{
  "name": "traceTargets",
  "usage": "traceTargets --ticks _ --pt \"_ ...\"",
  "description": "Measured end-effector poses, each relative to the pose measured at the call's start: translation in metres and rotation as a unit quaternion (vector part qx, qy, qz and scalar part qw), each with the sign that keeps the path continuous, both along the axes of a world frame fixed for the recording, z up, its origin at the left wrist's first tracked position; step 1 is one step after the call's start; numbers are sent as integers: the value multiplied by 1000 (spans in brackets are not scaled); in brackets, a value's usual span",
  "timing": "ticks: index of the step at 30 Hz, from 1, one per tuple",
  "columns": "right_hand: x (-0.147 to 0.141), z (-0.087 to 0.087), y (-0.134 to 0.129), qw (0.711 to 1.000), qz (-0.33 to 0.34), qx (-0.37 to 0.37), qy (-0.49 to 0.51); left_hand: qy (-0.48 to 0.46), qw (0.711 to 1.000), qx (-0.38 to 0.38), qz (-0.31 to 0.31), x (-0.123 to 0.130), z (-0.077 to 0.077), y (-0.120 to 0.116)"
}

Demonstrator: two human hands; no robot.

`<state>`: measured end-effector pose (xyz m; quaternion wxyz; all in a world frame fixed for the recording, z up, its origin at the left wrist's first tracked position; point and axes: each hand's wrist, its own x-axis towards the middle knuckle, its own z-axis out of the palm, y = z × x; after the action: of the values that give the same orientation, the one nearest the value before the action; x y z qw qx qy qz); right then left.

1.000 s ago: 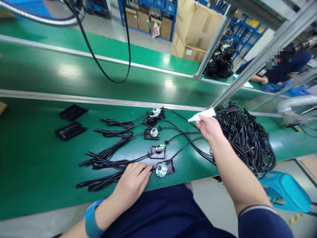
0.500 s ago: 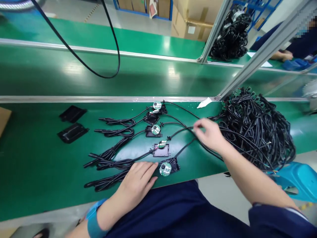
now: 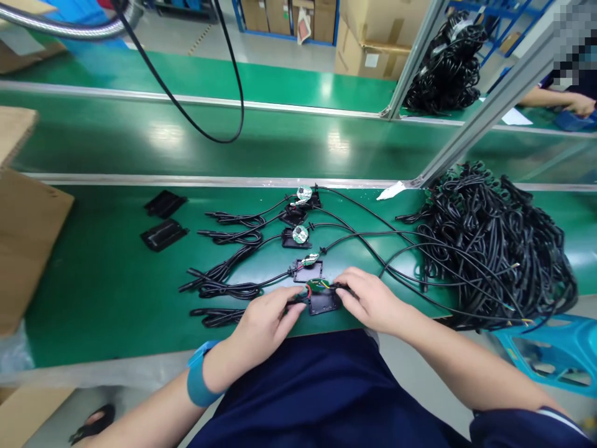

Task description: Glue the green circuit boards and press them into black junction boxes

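Observation:
Nearest my body, a small green circuit board (image 3: 318,285) with red and yellow wires sits over the back part of a black plastic case half (image 3: 323,302). My left hand (image 3: 268,317) pinches the black cable on the board's left side. On the right side, my right hand (image 3: 366,297) has thumb and fingers closed on the other cable. Behind them, several more case halves lie in a column, each with a board and cables; one round board (image 3: 300,234) shows its pale face. Coiled cable bundles (image 3: 228,289) stretch to the left.
A big heap of black cables (image 3: 499,249) covers the right of the green table. Two black covers (image 3: 164,234) lie at left, near a cardboard box (image 3: 28,230). A blue stool (image 3: 555,354) stands below the heap. A co-worker's hand (image 3: 581,104) shows at far right.
My right hand has come left and down from the crossing cables to the nearest case. The board there has turned and moved back over the case. My left hand now holds its cable.

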<state>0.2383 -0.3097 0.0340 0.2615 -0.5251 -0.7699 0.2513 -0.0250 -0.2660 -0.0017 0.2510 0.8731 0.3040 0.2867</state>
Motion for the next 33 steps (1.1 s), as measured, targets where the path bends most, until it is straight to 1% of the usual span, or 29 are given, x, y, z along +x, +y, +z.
traceTargets --ticks 2,4,6,9,11,14,16,18,20,22,25,27,30,31,33 --pt "0 5 -5 994 -33 -102 34 -4 995 -97 -6 3 3 -3" --pt "0 2 -7 971 -78 -207 92 2 985 -173 -9 7 5 -5" --pt "-1 -4 -6 941 -118 -281 150 12 978 -207 -1 12 6 -5" --pt "-2 -12 -4 910 -145 -328 207 21 977 -213 22 16 7 -3" --pt "-2 -12 -5 898 -150 -343 231 33 978 -202 36 19 8 -1" --pt "-2 -8 -10 892 -145 -357 237 48 988 -142 32 23 9 -1" --pt "-3 -6 -15 897 -138 -360 219 54 995 -85 11 26 7 -2" --pt "-4 -6 -19 907 -133 -346 201 66 997 -34 -8 30 5 -4" --pt "-7 -8 -22 920 -128 -321 186 84 996 -5 -3 33 3 -6" --pt "-9 -10 -22 930 -126 -301 169 112 993 -3 25 37 3 -7" --pt "-12 -14 -20 935 -125 -292 158 167 983 -31 66 43 3 -7" --pt "-13 -17 -19 930 -134 -294 173 201 975 -49 83 47 3 -7" --pt "-15 -19 -20 918 -177 -307 178 239 963 -63 105 53 1 -9" --pt "-16 -19 -20 919 -191 -305 162 247 961 -66 110 54 1 -10" --pt "-16 -16 -20 937 -190 -275 102 255 957 -75 119 56 1 -12"
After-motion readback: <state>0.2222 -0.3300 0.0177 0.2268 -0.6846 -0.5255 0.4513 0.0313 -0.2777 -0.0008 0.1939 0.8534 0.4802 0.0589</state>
